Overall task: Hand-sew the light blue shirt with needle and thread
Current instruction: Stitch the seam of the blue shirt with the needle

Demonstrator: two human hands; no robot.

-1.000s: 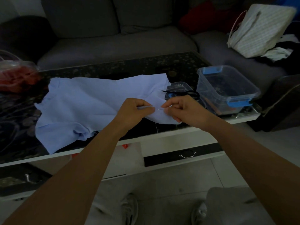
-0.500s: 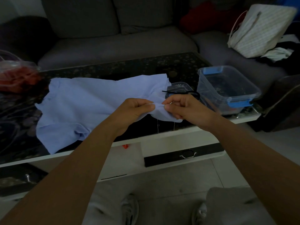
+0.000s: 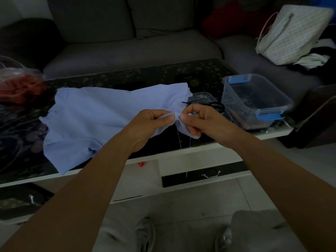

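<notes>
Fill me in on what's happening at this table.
A person is hand-sewing a light blue shirt spread over a dark table. The left hand pinches a fold at the shirt's edge, and the right hand pinches the fabric right beside it. A tiny glint between them is probably the needle. Pale thread hangs below the fold. Black scissors lie just beyond the right hand, next to a clear tub.
</notes>
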